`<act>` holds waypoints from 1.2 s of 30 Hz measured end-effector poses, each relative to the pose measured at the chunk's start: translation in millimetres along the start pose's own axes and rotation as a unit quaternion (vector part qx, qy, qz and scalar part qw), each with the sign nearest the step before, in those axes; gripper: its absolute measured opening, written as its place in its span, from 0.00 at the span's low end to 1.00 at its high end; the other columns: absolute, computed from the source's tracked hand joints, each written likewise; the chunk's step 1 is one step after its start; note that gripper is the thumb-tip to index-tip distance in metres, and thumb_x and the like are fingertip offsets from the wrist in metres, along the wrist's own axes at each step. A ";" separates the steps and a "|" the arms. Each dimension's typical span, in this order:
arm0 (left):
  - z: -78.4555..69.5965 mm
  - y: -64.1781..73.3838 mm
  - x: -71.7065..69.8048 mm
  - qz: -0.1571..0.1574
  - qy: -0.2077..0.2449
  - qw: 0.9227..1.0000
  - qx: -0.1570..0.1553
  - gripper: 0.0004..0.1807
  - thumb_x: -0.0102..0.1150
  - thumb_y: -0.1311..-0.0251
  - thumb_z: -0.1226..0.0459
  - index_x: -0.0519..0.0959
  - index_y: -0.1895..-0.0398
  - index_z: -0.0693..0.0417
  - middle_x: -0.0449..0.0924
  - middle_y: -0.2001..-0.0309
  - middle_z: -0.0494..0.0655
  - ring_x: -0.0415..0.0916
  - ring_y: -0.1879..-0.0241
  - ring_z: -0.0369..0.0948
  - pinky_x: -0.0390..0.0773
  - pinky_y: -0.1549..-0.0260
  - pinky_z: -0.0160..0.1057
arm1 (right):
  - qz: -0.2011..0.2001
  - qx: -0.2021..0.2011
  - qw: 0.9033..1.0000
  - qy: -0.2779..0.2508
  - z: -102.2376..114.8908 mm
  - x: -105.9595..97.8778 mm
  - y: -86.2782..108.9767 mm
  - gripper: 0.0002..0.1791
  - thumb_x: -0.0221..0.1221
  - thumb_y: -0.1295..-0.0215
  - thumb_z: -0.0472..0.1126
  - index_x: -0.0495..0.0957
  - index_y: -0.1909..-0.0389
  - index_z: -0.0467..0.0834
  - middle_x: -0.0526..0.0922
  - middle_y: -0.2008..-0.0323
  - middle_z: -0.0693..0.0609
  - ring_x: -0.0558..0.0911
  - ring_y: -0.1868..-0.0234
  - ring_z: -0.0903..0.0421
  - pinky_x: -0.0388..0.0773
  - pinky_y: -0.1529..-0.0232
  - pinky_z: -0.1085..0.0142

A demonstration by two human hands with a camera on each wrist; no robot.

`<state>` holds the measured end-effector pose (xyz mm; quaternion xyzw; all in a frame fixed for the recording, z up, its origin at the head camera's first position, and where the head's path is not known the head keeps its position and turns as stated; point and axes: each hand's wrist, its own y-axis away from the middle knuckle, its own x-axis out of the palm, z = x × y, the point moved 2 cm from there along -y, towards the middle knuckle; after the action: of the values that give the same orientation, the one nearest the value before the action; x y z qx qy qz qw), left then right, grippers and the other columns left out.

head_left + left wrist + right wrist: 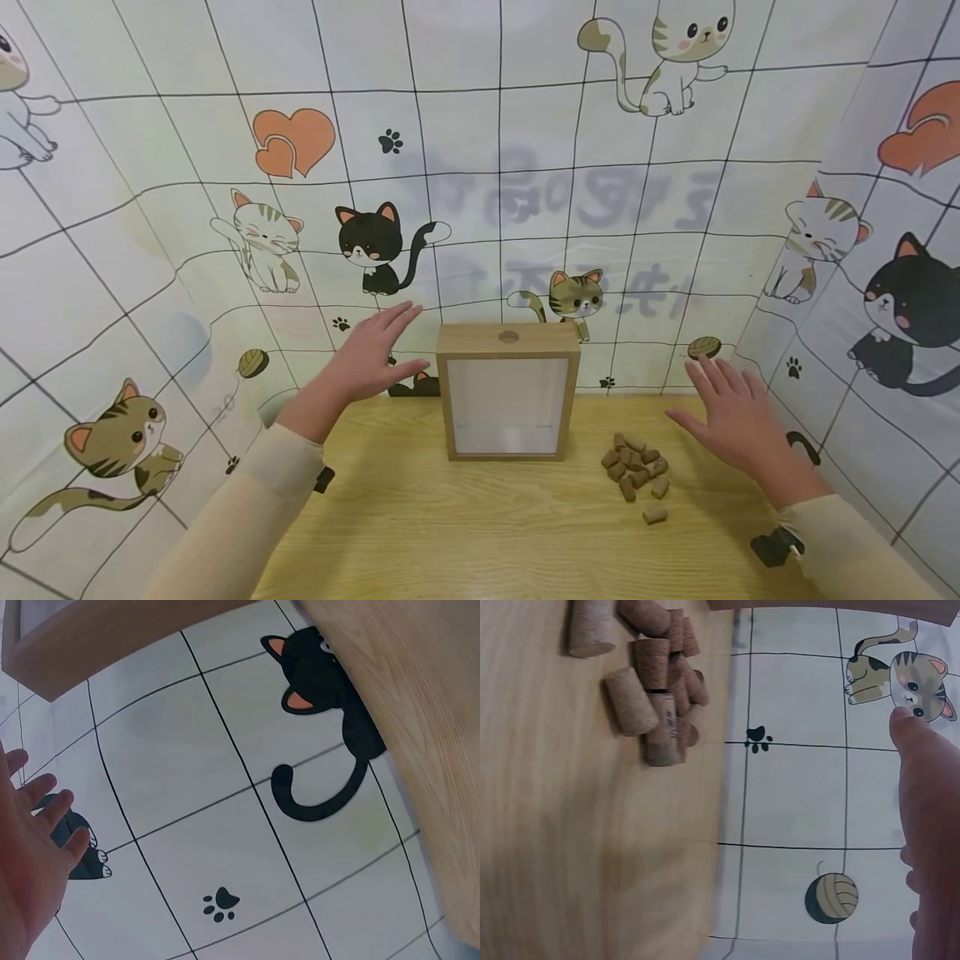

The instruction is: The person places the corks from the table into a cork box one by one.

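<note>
- Corks (636, 462) lie in a small heap on the worktop (450, 533), to the left of the right hand (738, 417). That hand is near them but does not touch them.
- From where I stand, both hands are up in the air with their fingers spread. The left hand (360, 354) is just beside the wooden box (512, 400). They hold nothing.
- The box stands upright between the hands, closer to the left one. It looks thin, so a bump from the left thumb might tip it over.
- There is a round spot (509, 337) on top of the box. It looks like a hole, but I can't tell how deep. A cork that lands there crooked could get stuck or roll off.
- The corks are round. If the right hand swept in too fast, they could roll all over.
- One lone cork (655, 515) lies nearer the person than the heap. The black thing (778, 546) at the right wrist could knock it away if the arm dips low.
</note>
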<state>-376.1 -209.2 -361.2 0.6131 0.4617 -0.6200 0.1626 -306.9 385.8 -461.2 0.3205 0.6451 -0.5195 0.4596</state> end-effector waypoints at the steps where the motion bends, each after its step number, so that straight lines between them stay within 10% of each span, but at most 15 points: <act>1: -0.7 -2.5 2.2 0.002 0.020 1.000 0.002 0.52 0.63 0.26 0.35 0.54 0.09 0.45 0.53 0.11 0.51 0.55 0.15 0.58 0.55 0.20 0.69 | 0.000 0.000 1.000 -0.007 0.3 2.3 4.5 0.55 0.58 0.21 0.71 0.55 0.12 0.36 0.56 0.15 0.31 0.57 0.18 0.27 0.52 0.23 0.27; 10: -8.7 -17.9 13.9 0.014 0.156 0.987 -0.019 0.51 0.63 0.26 0.34 0.56 0.09 0.43 0.54 0.12 0.45 0.51 0.13 0.52 0.57 0.20 0.67 | -0.004 -0.001 0.998 -0.062 -0.2 24.5 34.8 0.51 0.62 0.22 0.66 0.62 0.16 0.33 0.63 0.19 0.28 0.62 0.22 0.25 0.60 0.28 0.26; 36: -14.5 -39.3 35.4 0.021 0.211 0.977 -0.003 0.42 0.69 0.25 0.46 0.68 0.17 0.57 0.73 0.27 0.49 0.71 0.28 0.51 0.77 0.31 0.57 | -0.020 -0.048 0.979 -0.197 33.7 67.4 78.7 0.33 0.81 0.37 0.53 0.85 0.37 0.40 0.85 0.46 0.48 0.84 0.45 0.43 0.84 0.49 0.40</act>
<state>-404.3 -164.7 -376.2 0.7392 0.4745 -0.4718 0.0767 -253.1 369.0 -554.5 0.1761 0.5724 -0.5497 0.5824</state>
